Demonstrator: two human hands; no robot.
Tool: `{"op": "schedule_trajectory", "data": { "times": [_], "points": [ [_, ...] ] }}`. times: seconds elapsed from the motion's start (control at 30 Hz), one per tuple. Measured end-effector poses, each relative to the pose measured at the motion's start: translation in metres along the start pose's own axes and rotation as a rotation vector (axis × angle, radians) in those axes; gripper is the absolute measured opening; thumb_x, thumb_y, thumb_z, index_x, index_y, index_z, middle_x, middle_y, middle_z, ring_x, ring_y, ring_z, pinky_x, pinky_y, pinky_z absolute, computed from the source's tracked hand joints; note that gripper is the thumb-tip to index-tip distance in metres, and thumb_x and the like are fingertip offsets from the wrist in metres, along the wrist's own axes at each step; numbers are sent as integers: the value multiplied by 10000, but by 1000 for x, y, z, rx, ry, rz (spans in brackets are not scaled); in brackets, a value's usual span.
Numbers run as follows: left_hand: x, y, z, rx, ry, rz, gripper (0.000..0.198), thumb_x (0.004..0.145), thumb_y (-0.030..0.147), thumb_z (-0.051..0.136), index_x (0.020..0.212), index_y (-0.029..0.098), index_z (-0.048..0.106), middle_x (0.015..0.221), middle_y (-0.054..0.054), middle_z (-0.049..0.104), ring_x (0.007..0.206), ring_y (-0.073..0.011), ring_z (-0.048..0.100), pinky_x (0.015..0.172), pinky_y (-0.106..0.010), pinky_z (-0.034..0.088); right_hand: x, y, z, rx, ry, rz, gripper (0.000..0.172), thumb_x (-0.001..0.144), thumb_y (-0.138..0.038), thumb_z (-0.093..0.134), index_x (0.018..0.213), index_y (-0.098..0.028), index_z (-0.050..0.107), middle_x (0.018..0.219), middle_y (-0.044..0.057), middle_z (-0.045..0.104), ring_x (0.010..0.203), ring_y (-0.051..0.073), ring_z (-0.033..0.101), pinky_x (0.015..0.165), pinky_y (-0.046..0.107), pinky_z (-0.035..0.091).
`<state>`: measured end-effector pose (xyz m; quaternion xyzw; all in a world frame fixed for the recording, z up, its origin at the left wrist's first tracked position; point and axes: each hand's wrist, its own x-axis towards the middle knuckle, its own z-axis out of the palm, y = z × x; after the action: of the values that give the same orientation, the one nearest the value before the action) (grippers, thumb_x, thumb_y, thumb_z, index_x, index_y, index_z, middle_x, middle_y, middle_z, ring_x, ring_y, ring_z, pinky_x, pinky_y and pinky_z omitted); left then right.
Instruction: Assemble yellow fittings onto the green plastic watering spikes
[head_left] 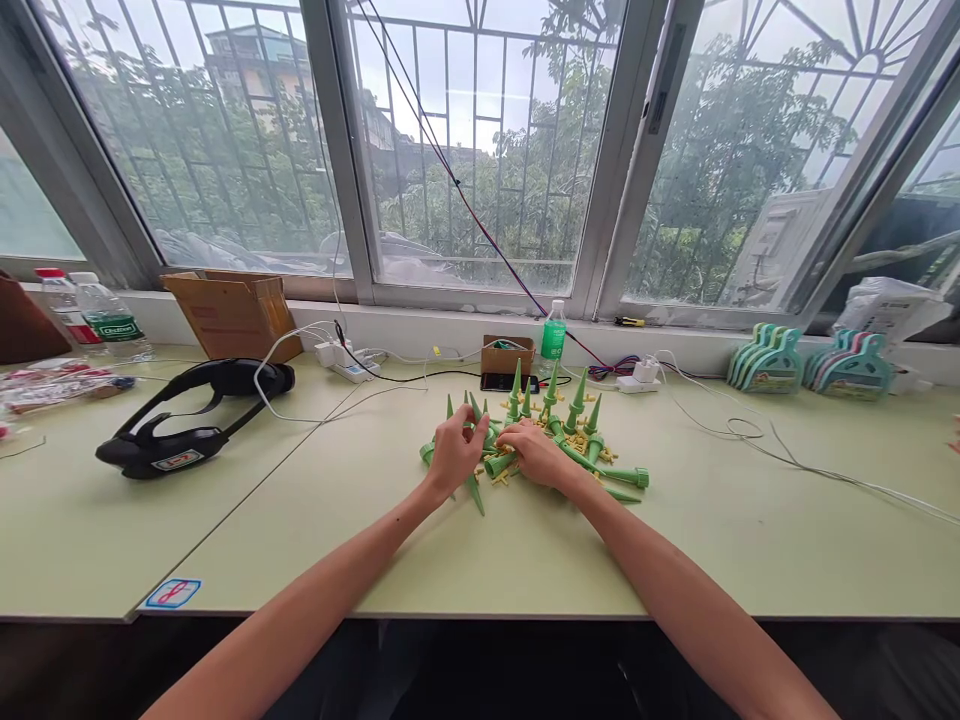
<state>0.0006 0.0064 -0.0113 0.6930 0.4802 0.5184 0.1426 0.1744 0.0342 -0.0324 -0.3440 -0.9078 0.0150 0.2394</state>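
A pile of green plastic spikes (576, 402), with pointed tips and wider round ends, covers the middle of the table. Small yellow plastic pieces (574, 440), some T-shaped, are scattered among them. My left hand (456, 450) is at the pile's left side, its thumb and fingers pinched around a green spike whose tip points up. Close beside it, my right hand (534, 452) reaches over the middle of the pile with curled fingers near the yellow pieces. What those right fingertips grip is hidden. Several spikes stand upright on their wide ends; others lie flat.
Behind the pile are a small cardboard box (507, 357), a dark phone (496, 382) and a green bottle (553, 335). A black headset (187, 420) lies at left, near a larger carton (229, 315). White cables (780, 455) and pastel hangers (765, 360) are at right.
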Motion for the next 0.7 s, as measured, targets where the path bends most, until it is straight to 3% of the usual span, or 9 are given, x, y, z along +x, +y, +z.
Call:
{"op": "schedule_trajectory", "data": {
  "times": [0.27, 0.7],
  "points": [
    [0, 0, 0, 6, -6, 5, 286, 864, 444, 470, 719, 218, 374, 518, 70, 341, 405, -85, 366, 443, -207, 285, 0, 1, 1, 34, -61, 24, 465, 620, 101, 432, 931, -144, 676, 972, 76, 659, 934, 183, 555, 832, 265, 382],
    [-1, 2, -1, 4, -20, -15, 280, 859, 438, 479, 726, 220, 364, 493, 82, 295, 394, -81, 306, 429, -204, 250, 1, 0, 3, 68, -68, 17, 481, 630, 113, 415, 948, -127, 685, 1029, 96, 628, 980, 186, 548, 857, 279, 397]
  ]
}}
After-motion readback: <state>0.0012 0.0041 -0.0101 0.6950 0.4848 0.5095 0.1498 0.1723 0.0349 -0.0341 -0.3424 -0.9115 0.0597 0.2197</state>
